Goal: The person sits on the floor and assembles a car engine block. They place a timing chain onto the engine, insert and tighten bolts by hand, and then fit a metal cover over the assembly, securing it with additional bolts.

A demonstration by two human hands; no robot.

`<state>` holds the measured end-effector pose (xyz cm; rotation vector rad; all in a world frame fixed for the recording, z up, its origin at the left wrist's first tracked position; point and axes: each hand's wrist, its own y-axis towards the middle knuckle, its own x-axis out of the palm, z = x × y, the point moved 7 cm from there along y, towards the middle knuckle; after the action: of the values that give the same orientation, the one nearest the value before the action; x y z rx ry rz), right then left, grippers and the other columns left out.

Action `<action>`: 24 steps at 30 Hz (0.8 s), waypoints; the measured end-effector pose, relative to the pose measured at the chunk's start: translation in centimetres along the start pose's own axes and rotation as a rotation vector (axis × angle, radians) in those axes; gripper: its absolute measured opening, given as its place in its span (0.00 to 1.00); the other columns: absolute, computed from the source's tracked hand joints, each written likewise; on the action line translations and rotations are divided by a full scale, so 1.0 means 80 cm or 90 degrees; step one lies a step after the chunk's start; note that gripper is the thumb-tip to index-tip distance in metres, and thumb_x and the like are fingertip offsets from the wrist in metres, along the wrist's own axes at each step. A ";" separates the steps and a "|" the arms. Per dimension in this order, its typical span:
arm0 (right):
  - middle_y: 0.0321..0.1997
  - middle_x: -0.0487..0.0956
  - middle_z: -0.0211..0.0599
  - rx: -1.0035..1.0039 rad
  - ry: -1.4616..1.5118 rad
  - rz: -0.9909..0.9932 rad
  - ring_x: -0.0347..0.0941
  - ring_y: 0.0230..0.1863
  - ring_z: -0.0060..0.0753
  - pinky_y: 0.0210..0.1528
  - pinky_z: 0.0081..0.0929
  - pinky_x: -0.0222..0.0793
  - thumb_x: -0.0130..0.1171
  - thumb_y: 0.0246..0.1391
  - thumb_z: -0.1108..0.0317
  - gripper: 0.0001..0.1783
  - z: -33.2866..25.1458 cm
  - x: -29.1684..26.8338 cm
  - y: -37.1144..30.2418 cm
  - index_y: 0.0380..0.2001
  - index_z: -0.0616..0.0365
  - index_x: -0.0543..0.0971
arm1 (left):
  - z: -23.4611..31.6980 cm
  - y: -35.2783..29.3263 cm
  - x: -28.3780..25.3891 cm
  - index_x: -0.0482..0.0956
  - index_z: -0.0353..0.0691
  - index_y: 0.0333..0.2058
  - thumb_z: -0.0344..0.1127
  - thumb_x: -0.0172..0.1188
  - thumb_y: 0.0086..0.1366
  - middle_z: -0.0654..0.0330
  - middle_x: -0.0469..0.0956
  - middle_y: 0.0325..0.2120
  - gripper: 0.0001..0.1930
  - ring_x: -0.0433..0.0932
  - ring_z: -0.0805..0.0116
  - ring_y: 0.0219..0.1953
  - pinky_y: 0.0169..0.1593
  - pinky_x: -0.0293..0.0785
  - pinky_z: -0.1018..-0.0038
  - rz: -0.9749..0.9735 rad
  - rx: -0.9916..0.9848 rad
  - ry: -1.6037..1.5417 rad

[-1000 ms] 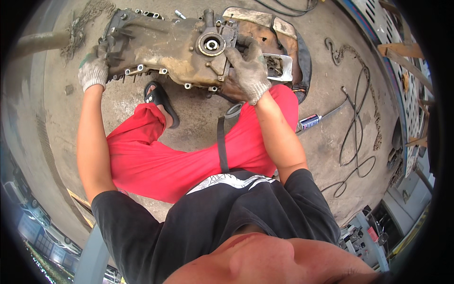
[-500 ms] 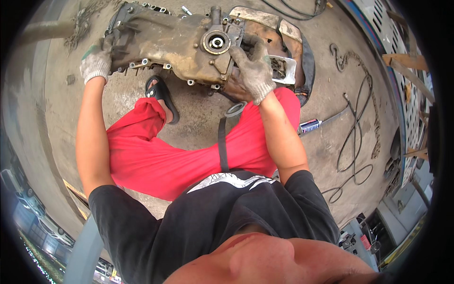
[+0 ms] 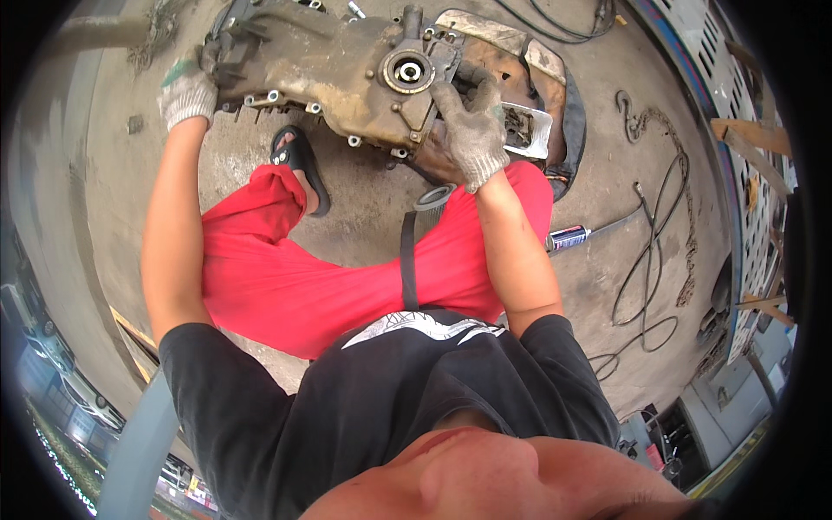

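Observation:
A large, dirty metal engine timing cover [image 3: 347,82] with a round seal opening lies in front of me at the top of the view. My left hand [image 3: 188,91], in a grey-white knit glove, is closed around the cover's left end; the fingertips are partly hidden. At the right end, my right hand [image 3: 477,121], gloved alike and dirtier, grips the edge, thumb on the near face beside the seal opening and fingers over the far side. A white plastic container [image 3: 539,134] with dark bits inside stands just right of that hand.
Behind the container lies a worn brown and black pad [image 3: 568,113]. A sealant tube [image 3: 568,238] rests on the concrete by my right knee. Farther right are a thin black hose [image 3: 650,251], a chain with a hook [image 3: 672,134] and a perforated metal panel [image 3: 693,52].
The view has turned slightly, shifting the whole scene a little. Both hands keep their hold on the engine timing cover.

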<state>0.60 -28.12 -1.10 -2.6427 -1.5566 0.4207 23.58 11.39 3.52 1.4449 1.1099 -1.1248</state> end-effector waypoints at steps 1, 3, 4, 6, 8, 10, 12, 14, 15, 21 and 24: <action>0.51 0.81 0.54 -0.015 -0.028 0.013 0.79 0.51 0.47 0.56 0.40 0.75 0.72 0.57 0.51 0.37 0.010 -0.003 0.002 0.58 0.68 0.70 | 0.004 0.003 0.004 0.83 0.51 0.54 0.52 0.54 0.74 0.47 0.84 0.47 0.19 0.83 0.43 0.50 0.50 0.80 0.50 0.018 0.025 -0.003; 0.50 0.82 0.55 -0.027 0.002 0.009 0.79 0.52 0.48 0.57 0.41 0.74 0.73 0.57 0.53 0.36 0.019 -0.002 0.003 0.57 0.69 0.72 | 0.007 0.007 -0.008 0.83 0.48 0.56 0.54 0.54 0.74 0.46 0.83 0.51 0.22 0.81 0.43 0.55 0.57 0.77 0.54 0.008 -0.012 -0.045; 0.50 0.82 0.55 -0.032 -0.020 0.011 0.79 0.52 0.48 0.57 0.41 0.74 0.73 0.57 0.53 0.35 0.012 -0.001 0.002 0.56 0.69 0.73 | -0.004 0.013 0.006 0.82 0.47 0.56 0.54 0.54 0.75 0.46 0.83 0.52 0.22 0.81 0.43 0.55 0.57 0.77 0.54 0.000 -0.007 -0.043; 0.50 0.83 0.55 -0.034 -0.064 0.017 0.79 0.53 0.49 0.58 0.41 0.74 0.73 0.57 0.54 0.33 -0.005 -0.002 -0.005 0.54 0.69 0.75 | -0.019 0.020 0.030 0.82 0.47 0.56 0.54 0.53 0.75 0.45 0.82 0.52 0.23 0.80 0.43 0.55 0.57 0.77 0.53 -0.030 0.009 0.006; 0.49 0.83 0.52 -0.005 -0.005 0.019 0.80 0.50 0.43 0.55 0.38 0.75 0.73 0.57 0.56 0.28 0.004 -0.003 -0.002 0.51 0.69 0.78 | -0.024 0.015 0.034 0.82 0.47 0.57 0.56 0.53 0.75 0.46 0.82 0.53 0.24 0.80 0.43 0.56 0.57 0.77 0.53 0.002 -0.018 -0.024; 0.48 0.84 0.50 0.022 0.028 0.015 0.80 0.49 0.40 0.53 0.37 0.75 0.72 0.58 0.58 0.27 0.004 -0.001 0.001 0.51 0.69 0.78 | -0.040 0.015 0.049 0.82 0.48 0.57 0.57 0.52 0.74 0.47 0.82 0.54 0.25 0.80 0.43 0.56 0.57 0.76 0.53 0.007 -0.027 -0.013; 0.46 0.84 0.48 0.031 0.017 0.005 0.80 0.47 0.37 0.52 0.36 0.76 0.72 0.58 0.58 0.26 -0.010 0.003 -0.006 0.50 0.68 0.78 | -0.045 0.013 0.051 0.82 0.48 0.57 0.57 0.52 0.74 0.47 0.82 0.53 0.25 0.80 0.43 0.56 0.57 0.76 0.53 0.004 -0.037 -0.018; 0.46 0.84 0.47 0.033 -0.004 0.003 0.80 0.47 0.37 0.52 0.36 0.76 0.72 0.58 0.58 0.26 -0.007 -0.003 -0.005 0.50 0.68 0.78 | -0.035 0.010 0.035 0.82 0.49 0.57 0.57 0.52 0.74 0.47 0.82 0.53 0.24 0.81 0.43 0.56 0.57 0.77 0.53 0.001 -0.039 -0.038; 0.46 0.84 0.47 -0.013 -0.021 0.000 0.80 0.47 0.38 0.52 0.36 0.75 0.72 0.58 0.58 0.27 0.008 -0.005 0.001 0.51 0.68 0.78 | -0.031 0.008 0.031 0.81 0.49 0.57 0.56 0.52 0.74 0.47 0.83 0.53 0.24 0.81 0.43 0.56 0.57 0.77 0.53 -0.001 -0.043 -0.045; 0.47 0.84 0.49 0.016 -0.114 -0.020 0.81 0.48 0.41 0.53 0.36 0.75 0.72 0.58 0.57 0.27 0.000 -0.013 0.009 0.50 0.68 0.78 | -0.024 0.000 0.017 0.81 0.50 0.57 0.55 0.52 0.73 0.48 0.83 0.53 0.23 0.81 0.43 0.55 0.57 0.77 0.52 -0.016 -0.062 -0.070; 0.47 0.84 0.50 -0.007 -0.095 0.000 0.81 0.49 0.43 0.54 0.37 0.75 0.73 0.57 0.55 0.28 -0.020 -0.007 -0.002 0.50 0.67 0.79 | -0.021 0.000 0.014 0.81 0.51 0.57 0.54 0.53 0.72 0.48 0.83 0.53 0.23 0.81 0.43 0.55 0.57 0.77 0.52 -0.023 -0.070 -0.079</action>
<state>0.58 -28.39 0.59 -2.6746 -1.6027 0.6249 23.94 13.15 2.63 1.2576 1.0970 -1.1456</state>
